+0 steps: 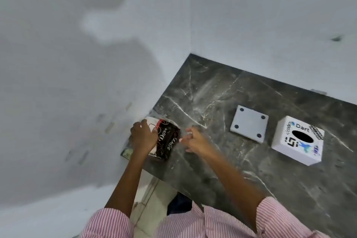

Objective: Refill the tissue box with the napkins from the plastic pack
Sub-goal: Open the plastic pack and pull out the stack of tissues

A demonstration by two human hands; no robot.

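The left hand [144, 136] grips the plastic pack [166, 141] at the table [212, 91] corner; the right hand [194, 140], loosely curled beside it, holds nothing visible. A hard tug could tip the pack off the edge. The tissue box [298, 140] sits well right of both.

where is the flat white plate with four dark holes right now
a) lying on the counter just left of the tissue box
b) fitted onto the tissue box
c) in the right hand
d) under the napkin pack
a: the white plate lies flat on the dark marble counter, apart from the tissue box and on its left, while both hands work at the napkin pack.
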